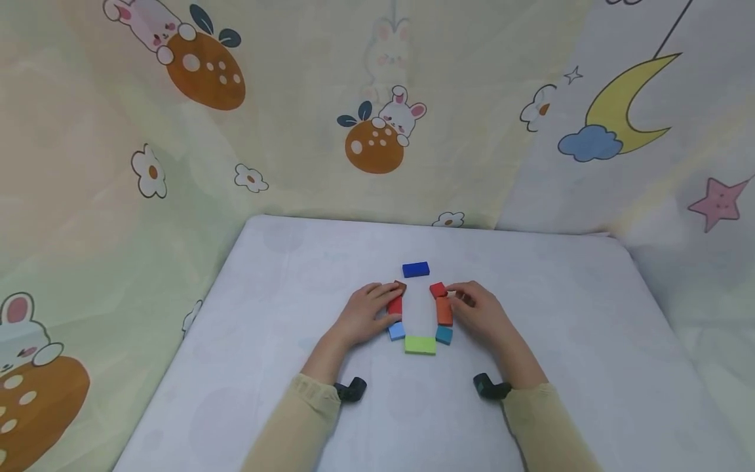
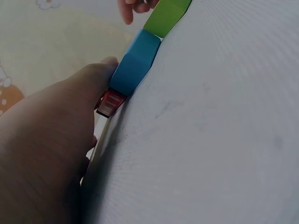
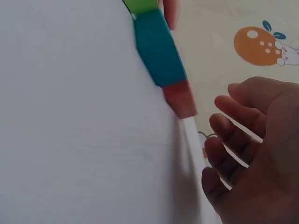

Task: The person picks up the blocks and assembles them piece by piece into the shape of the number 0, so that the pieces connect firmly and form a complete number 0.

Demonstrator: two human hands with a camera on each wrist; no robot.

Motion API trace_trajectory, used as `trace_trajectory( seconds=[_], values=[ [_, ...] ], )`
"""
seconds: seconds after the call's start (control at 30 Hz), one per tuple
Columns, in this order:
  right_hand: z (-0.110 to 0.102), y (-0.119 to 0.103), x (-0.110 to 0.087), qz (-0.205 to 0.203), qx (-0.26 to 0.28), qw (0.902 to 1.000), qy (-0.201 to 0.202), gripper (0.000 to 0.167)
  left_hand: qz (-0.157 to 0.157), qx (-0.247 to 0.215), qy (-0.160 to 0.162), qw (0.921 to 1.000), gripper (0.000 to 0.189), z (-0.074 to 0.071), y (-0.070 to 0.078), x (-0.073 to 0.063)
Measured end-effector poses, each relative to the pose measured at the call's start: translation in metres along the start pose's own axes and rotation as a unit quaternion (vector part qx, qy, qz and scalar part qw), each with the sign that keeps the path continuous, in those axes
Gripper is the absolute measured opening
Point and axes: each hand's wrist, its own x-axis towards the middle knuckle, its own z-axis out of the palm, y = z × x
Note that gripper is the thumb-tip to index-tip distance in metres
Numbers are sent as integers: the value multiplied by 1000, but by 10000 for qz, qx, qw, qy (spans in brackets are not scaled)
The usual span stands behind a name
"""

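Small coloured blocks form a ring on the table. My left hand (image 1: 367, 313) lies along its left side, fingers over a brown block (image 1: 401, 285) and a red block (image 1: 395, 305), thumb near the red block's lower end. My right hand (image 1: 480, 309) stands beside the right side, fingers loosely bent, with nothing between them. Its fingertips are close to a small red block (image 1: 438, 290) and an orange block (image 1: 444, 311); in the right wrist view a gap shows there. A light blue block (image 1: 397, 331), a green block (image 1: 420, 345) and a teal block (image 1: 444, 335) close the near end.
Beyond the others, a dark blue block (image 1: 415, 269) lies apart at the ring's far end. A pale cloth covers the table (image 1: 590, 367). Behind it hangs a curtain (image 1: 295, 118) printed with rabbits and flowers. Dark wrist cameras (image 1: 352, 390) sit on both wrists.
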Motion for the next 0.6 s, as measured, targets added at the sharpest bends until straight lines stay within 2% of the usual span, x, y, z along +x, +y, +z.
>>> trace_trajectory(
  seconds=[0.13, 0.27, 0.47, 0.6],
  values=[
    [-18, -16, 23, -159, -202, 9995, -185, 36, -34, 94, 41, 9999, 63, -1, 0, 1],
    [-27, -33, 52, -174, -321, 9982, -472, 38, -72, 93, 31, 9999, 63, -1, 0, 0],
    [-15, -49, 85, -42, -481, 9909, -1260, 45, -60, 39, 18, 10000, 63, -1, -1, -2],
    [-6, -52, 96, -18, -680, 9864, -1498, 46, 9, 99, 46, 9999, 63, 0, -1, -2]
  ],
)
